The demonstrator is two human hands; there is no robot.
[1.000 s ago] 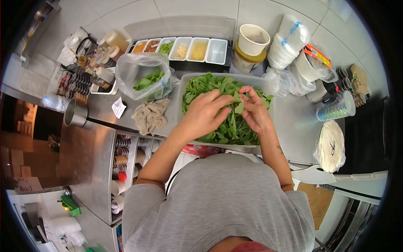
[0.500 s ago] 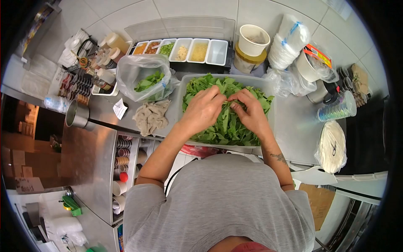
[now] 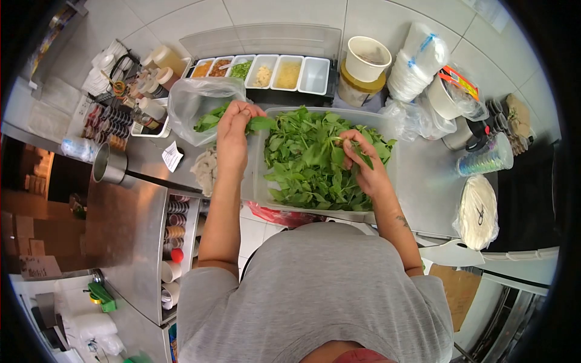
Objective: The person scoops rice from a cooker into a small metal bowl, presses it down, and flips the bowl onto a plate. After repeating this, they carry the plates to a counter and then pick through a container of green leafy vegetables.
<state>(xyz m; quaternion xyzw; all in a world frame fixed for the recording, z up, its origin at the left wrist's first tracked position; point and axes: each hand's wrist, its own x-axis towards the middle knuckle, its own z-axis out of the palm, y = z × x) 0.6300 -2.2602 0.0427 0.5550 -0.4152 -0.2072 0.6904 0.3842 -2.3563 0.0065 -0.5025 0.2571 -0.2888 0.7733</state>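
Note:
A clear plastic tub (image 3: 387, 202) full of leafy green herbs (image 3: 302, 163) sits in front of me. My left hand (image 3: 235, 130) is closed on a green leaf (image 3: 261, 123), between the tub and an open plastic bag (image 3: 187, 109). Some picked leaves (image 3: 212, 118) lie inside that bag, partly hidden by the hand. Over the right part of the tub, my right hand (image 3: 364, 163) pinches a leafy herb sprig (image 3: 330, 151) by its stem.
A crumpled cloth (image 3: 206, 172) lies left of the tub, near a paper slip (image 3: 172, 156). Behind stands a row of topping containers (image 3: 263, 72). Stacked tubs (image 3: 366, 60), wrapped cups (image 3: 484, 154) and a bagged white stack (image 3: 477, 212) stand to the right.
My hands were together over the tub and have come apart. The left went left to the bag with a leaf; the right shifted slightly right and lower, holding a sprig.

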